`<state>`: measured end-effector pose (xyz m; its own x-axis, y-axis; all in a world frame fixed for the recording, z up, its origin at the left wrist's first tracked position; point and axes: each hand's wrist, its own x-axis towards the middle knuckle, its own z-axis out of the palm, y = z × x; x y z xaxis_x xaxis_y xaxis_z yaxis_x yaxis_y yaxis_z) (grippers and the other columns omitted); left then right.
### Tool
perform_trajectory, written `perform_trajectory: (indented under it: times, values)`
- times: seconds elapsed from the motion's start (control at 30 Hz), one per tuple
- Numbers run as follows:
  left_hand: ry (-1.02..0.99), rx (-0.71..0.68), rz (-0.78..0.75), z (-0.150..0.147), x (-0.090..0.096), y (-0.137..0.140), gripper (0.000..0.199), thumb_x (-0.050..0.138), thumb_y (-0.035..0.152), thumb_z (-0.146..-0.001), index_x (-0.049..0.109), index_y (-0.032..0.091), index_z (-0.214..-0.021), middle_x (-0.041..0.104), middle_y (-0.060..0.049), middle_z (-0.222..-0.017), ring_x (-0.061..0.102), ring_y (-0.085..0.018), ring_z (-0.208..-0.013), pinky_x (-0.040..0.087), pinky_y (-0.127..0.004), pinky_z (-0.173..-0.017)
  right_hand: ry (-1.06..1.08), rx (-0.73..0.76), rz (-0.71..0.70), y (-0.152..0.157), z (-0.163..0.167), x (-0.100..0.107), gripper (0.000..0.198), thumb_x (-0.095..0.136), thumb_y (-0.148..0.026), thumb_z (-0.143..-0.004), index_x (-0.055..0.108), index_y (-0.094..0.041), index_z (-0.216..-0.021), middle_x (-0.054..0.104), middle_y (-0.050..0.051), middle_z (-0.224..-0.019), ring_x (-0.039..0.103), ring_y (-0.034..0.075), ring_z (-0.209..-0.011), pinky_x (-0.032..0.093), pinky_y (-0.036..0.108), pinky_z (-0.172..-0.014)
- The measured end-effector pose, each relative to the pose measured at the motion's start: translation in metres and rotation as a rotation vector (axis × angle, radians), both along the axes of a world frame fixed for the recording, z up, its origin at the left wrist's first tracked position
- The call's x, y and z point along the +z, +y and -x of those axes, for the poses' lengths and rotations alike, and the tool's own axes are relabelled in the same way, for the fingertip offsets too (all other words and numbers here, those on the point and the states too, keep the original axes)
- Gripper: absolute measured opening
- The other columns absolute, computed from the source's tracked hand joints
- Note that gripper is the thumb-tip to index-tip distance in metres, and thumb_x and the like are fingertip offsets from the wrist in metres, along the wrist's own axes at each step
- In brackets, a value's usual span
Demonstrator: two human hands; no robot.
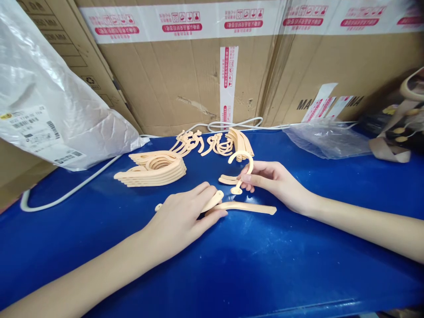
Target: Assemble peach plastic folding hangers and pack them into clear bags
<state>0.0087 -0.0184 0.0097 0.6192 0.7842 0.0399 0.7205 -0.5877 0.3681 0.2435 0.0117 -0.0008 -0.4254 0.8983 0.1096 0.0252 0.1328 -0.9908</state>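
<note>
My right hand (265,176) pinches a cream plastic hanger hook (249,167), its curve upward and its flat round base hanging low. Under my left hand (185,212) are two cream hanger arms; the fingers wrap round one short arm (213,202), whose holed end pokes out. A longer arm (251,207) reaches right from beneath that hand across the blue table. Just behind the right fingertips lie more curved hanger pieces (228,179). The hook's base is apart from the arm in my left hand.
A stack of folded hangers (152,170) sits left of centre. Behind lie loose hooks (188,142) and a pile of arms (241,143). Cardboard boxes (165,79) wall the back. A silvery bag (59,97), white cable (71,194) and clear plastic bag (327,139) flank the blue table (281,274).
</note>
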Motion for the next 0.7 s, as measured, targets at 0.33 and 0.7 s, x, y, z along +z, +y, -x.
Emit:
perform_trajectory:
  times: [0.33,0.7]
  values:
    - [-0.068,-0.027,-0.117,0.004,-0.007,0.005,0.023,0.029,0.034,-0.102,0.046,0.021,-0.096,0.053,0.001,-0.085,0.054,-0.017,-0.075,0.038,-0.029,-0.062,0.073,-0.009,0.044,0.001,0.002,-0.004,0.021,0.071,-0.023,-0.081,0.055,-0.019,-0.094,0.067,-0.004,-0.076,0.058,0.008,-0.063,0.049,0.024,-0.066]
    - [-0.058,-0.169,-0.221,0.006,-0.012,0.010,0.028,0.028,0.031,-0.105,0.053,0.018,-0.105,0.058,-0.001,-0.090,0.051,-0.019,-0.081,0.040,-0.031,-0.069,0.140,0.022,0.096,0.002,0.000,-0.004,0.039,0.070,-0.021,-0.084,0.045,-0.023,-0.113,0.068,-0.004,-0.082,0.058,0.007,-0.064,0.047,0.023,-0.064]
